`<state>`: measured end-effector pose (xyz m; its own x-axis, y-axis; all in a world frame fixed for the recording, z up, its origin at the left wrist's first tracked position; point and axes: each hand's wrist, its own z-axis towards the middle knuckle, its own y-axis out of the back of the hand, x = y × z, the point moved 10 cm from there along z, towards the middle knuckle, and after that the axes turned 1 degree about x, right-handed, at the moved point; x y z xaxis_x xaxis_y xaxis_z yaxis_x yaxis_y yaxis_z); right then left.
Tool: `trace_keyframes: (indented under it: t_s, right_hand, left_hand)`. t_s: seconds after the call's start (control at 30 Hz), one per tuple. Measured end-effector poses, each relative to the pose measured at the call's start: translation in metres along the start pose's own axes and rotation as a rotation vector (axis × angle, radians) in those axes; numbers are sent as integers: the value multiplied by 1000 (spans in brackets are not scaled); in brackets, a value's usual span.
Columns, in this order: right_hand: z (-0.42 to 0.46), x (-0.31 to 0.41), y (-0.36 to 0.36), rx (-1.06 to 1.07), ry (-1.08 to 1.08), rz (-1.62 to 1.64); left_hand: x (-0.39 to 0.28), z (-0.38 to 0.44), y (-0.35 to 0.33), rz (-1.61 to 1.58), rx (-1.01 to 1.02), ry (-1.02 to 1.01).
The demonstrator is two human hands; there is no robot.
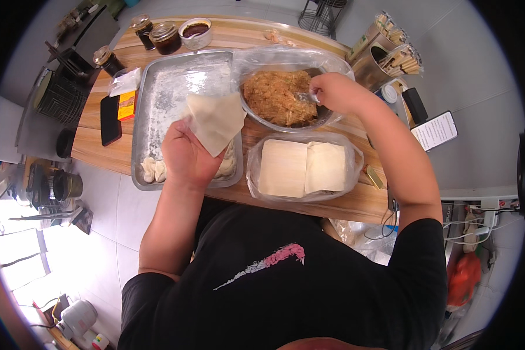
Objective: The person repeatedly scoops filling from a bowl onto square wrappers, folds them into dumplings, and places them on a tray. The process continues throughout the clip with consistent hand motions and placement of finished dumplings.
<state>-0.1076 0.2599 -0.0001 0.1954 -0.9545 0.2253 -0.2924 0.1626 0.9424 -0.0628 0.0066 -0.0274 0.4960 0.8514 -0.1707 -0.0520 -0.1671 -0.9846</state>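
A square dough wrapper [216,120] lies across the palm and fingers of my left hand [190,155], above the floured metal tray [136,144]. Folded dumplings [154,169] sit along the near edge of that tray, partly hidden behind my hand. My right hand [334,94] grips a flat metal utensil [306,97], its end in the minced filling [275,94]. The filling fills a round metal bowl [262,124] with clear plastic around it. Nearer my body, two stacks of square wrappers [284,168] lie side by side on a clear plastic bag [254,183].
Glass jars [164,37] and a white cup of dark sauce [195,34] stand at the back left. A black phone [110,121] and a yellow-red box [127,106] lie left of the tray. Containers of wrapped chopsticks [374,65] and a lit phone [435,130] are at the right.
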Motion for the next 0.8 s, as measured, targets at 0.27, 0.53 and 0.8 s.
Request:
trace_keyframes:
  t_s: [0.27, 0.53, 0.8]
  right_hand:
    - [-31, 5, -15, 132, -210, 1090]
    - [-58, 65, 26, -283, 99, 1137]
    - [-89, 145, 46, -611, 486, -40]
  left_hand:
    - [-5, 33, 1, 174, -138, -137]
    - [25, 58, -17, 124, -147, -110]
    - [29, 54, -28, -75, -123, -125]
